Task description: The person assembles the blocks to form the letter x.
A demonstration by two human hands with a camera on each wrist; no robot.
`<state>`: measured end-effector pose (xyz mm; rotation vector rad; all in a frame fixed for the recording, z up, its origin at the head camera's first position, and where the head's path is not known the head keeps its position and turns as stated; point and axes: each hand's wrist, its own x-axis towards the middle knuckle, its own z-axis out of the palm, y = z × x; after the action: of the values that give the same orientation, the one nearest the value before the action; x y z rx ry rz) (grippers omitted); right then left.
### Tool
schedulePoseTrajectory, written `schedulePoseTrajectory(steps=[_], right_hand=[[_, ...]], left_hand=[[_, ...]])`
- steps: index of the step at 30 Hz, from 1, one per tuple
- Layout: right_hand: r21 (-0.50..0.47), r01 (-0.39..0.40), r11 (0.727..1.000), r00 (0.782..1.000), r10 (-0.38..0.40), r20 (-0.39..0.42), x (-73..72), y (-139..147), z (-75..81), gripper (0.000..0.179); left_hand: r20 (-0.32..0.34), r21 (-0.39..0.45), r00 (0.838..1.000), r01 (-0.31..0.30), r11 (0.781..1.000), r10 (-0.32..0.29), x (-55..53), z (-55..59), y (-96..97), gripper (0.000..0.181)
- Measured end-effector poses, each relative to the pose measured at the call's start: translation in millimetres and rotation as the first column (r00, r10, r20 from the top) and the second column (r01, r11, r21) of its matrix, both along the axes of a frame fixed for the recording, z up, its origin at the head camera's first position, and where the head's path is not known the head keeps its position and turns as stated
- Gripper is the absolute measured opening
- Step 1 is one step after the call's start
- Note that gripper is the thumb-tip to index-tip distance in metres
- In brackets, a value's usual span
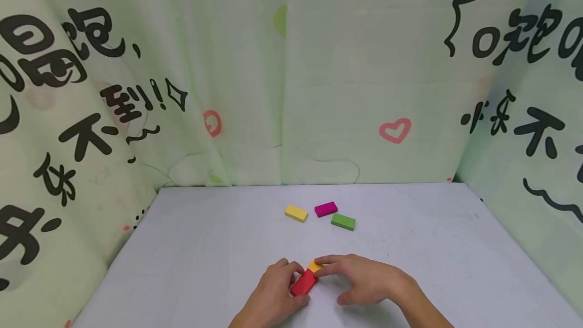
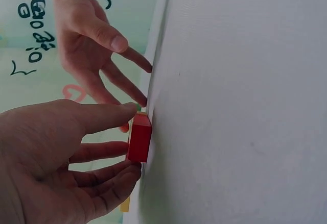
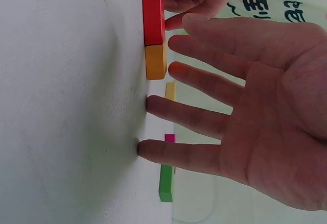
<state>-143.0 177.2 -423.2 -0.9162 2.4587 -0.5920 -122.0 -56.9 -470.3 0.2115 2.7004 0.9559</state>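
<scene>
A red block [image 1: 304, 283] lies on the white table, its end against an orange block [image 1: 315, 266]; the two form one slanted row. My left hand [image 1: 279, 290] pinches the red block between thumb and fingers, as the left wrist view also shows with the red block [image 2: 140, 138] at the fingertips. Over at the orange block, my right hand [image 1: 364, 278] reaches in from the right with fingers spread and mostly straight. In the right wrist view its fingertips are close beside the orange block [image 3: 155, 61]; whether they touch it I cannot tell.
Farther back on the table [image 1: 205, 237] lie a yellow block [image 1: 296, 213], a magenta block [image 1: 326, 209] and a green block [image 1: 343, 221]. A pale green curtain [image 1: 332, 75] with black writing and hearts surrounds the table's back and sides.
</scene>
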Motion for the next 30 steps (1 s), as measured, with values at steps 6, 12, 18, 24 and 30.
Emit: schedulePoseTrajectory(steps=[6,12,18,24,30], right_hand=[[0.008,0.012,1.0,1.0,-0.012,0.003,-0.6,0,-0.3,0.058],[0.009,0.013,1.0,1.0,-0.013,0.017,-2.0,-1,-0.3,0.057],[0.005,0.012,1.0,1.0,-0.012,0.016,-3.2,0,-0.1,0.055],[-0.003,0.013,1.0,1.0,-0.013,0.026,-4.6,2,1.2,0.052],[-0.005,0.034,0.999,0.999,-0.034,0.007,-5.6,7,4.9,0.054]], left_hand=[[-0.096,-0.025,0.994,0.045,0.999,-0.047,0.5,1.4,-5.1,0.032],[-0.18,-0.035,0.978,0.101,0.994,-0.105,-0.4,1.9,-10.9,0.021],[-0.218,-0.098,0.958,0.169,0.981,-0.187,-3.8,0.6,-11.5,0.028],[-0.219,-0.184,0.932,0.25,0.951,-0.287,-4.7,0.4,-15.7,0.036],[-0.209,-0.222,0.902,0.333,0.917,-0.378,-6.7,-0.4,-21.7,0.043]])
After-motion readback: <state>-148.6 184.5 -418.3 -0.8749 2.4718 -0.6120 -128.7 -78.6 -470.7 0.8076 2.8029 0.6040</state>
